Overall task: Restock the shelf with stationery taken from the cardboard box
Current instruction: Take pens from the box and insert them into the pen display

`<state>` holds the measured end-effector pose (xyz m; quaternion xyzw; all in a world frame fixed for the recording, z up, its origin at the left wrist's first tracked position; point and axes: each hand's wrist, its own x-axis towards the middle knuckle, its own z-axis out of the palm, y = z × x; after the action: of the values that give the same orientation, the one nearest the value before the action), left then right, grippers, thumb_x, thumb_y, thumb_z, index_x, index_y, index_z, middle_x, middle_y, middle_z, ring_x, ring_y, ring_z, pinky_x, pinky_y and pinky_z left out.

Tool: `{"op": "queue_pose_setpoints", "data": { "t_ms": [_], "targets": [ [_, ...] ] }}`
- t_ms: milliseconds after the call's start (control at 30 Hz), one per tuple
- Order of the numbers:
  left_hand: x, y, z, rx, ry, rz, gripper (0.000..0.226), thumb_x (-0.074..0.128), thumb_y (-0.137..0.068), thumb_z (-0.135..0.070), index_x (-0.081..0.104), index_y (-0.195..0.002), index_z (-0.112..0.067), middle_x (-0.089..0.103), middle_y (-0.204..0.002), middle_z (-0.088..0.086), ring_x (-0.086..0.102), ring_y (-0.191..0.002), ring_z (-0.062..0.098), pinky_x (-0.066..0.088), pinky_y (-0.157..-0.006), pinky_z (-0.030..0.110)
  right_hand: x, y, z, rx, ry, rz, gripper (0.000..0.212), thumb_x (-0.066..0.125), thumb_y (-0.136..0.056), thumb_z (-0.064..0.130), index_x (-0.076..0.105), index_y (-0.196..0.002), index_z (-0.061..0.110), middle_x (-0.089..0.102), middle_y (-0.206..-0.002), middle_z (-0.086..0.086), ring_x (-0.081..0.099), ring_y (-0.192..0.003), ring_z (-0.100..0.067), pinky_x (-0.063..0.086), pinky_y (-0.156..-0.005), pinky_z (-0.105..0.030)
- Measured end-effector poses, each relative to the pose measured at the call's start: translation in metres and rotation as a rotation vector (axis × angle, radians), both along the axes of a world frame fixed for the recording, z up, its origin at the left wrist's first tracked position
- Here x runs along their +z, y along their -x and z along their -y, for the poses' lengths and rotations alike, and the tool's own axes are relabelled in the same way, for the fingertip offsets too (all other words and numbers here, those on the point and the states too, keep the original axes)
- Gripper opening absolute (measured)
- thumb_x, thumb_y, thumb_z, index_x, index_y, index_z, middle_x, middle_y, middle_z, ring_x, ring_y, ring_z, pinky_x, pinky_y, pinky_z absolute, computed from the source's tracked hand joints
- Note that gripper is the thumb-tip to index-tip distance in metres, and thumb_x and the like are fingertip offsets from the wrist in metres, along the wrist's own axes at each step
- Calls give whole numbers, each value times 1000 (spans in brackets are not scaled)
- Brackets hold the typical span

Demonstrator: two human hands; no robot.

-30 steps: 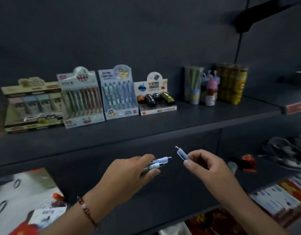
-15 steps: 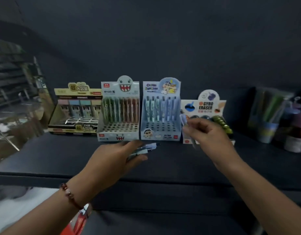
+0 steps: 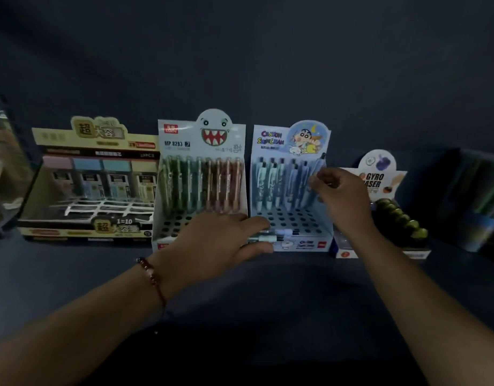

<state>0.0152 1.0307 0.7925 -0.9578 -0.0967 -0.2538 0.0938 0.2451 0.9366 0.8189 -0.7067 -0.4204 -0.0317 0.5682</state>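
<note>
Pens in pale blue and mint plastic (image 3: 276, 235) lie gripped in the left hand (image 3: 215, 240), their tips projecting rightward over the hole grid of the light blue cardboard display stand (image 3: 291, 218). Left-hand fingers are curled around the barrels. A beaded red bracelet (image 3: 152, 277) circles the left wrist.

The right hand (image 3: 342, 199) pinches one blue pen (image 3: 318, 168) between its fingertips, held tilted at the right end of the pen row standing in the same stand. Whether its tip sits in a hole cannot be determined.

Both stand and hands are above the dark shelf board (image 3: 268, 288). Left of the blue stand, touching it, stands a white cardboard stand of green and brown pens (image 3: 201, 185); further left, a yellow refill box (image 3: 92, 179). To the right stands an eraser display box (image 3: 385, 185), partly hidden by the right hand.
</note>
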Motion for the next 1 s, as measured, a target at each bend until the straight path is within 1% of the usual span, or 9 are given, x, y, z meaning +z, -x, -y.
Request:
{"op": "queue_pose_setpoints", "data": {
  "t_ms": [133, 233, 333, 467, 600, 700, 767, 833, 1000],
  "targets": [
    [-5, 1, -7, -33, 87, 56, 58, 22, -95, -69, 52, -131, -35, 69, -114, -5, 68, -83, 16, 56, -68, 33, -5, 2, -6, -48, 124, 175, 13, 65, -94, 27, 67, -92, 15, 63, -85, 2, 59, -82, -14, 43, -74, -29],
    [-7, 9, -8, -27, 105, 70, 61, 19, -95, -71, 54, -130, -34, 70, -109, -8, 66, -73, 11, 54, -61, 29, -9, 7, -12, -59, 266, 300, 24, 62, -96, 27, 69, -97, 5, 70, -93, -10, 63, -84, -25, 52, -81, -40],
    [-4, 15, -8, -21, 198, 78, 60, 24, -93, -71, 53, -130, -34, 69, -110, -9, 66, -76, 11, 46, -59, 23, -9, 9, -16, -74, 315, 356, 21, 59, -98, 27, 67, -96, 8, 65, -88, -4, 59, -79, -22, 49, -77, -36],
    [2, 16, -5, -3, 207, 129, 55, 32, -91, -69, 56, -124, -32, 68, -102, -10, 61, -78, 11, 36, -60, 22, -10, -1, -23, -145, 437, 455, 30, 54, -99, 23, 54, -72, 8, 54, -67, -8, 53, -63, -28, 41, -58, -36],
    [2, 16, -2, -7, 249, 142, 60, 27, -90, -73, 56, -122, -32, 68, -99, -9, 61, -81, 13, 37, -61, 24, -10, -6, -27, -185, 542, 499, 46, 53, -98, 20, 32, -57, 18, 35, -57, -3, 38, -51, -19, 24, -49, -32],
    [3, 16, -3, -18, 248, 141, 58, 30, -90, -70, 57, -122, -30, 68, -94, -9, 61, -73, 10, 38, -57, 21, -9, 1, -25, -165, 511, 450, 41, 54, -99, 25, 41, -61, 15, 45, -60, -3, 45, -56, -23, 28, -53, -33],
    [4, 17, -3, -27, 276, 143, 57, 31, -89, -70, 57, -121, -31, 67, -93, -10, 58, -71, 7, 35, -53, 18, -4, 16, -16, -177, 463, 407, 22, 53, -99, 34, 60, -88, 16, 61, -82, 1, 53, -69, -20, 36, -62, -30],
    [4, 19, -4, -28, 308, 145, 56, 32, -88, -71, 57, -119, -31, 66, -92, -11, 53, -70, 4, 32, -55, 10, 3, 39, 0, -118, 359, 247, 31, 55, -96, 43, 60, -121, 25, 62, -97, 11, 58, -78, -13, 42, -69, -29],
    [2, 14, -4, 19, 207, 90, 52, 32, -90, -69, 58, -109, -27, 53, -75, -12, 50, -64, 7, 24, -52, 9, -7, 87, 26, 502, 173, -414, 35, 53, -82, 51, 74, -103, 33, 70, -85, 10, 61, -65, -9, 45, -53, -22]
  ]
}}
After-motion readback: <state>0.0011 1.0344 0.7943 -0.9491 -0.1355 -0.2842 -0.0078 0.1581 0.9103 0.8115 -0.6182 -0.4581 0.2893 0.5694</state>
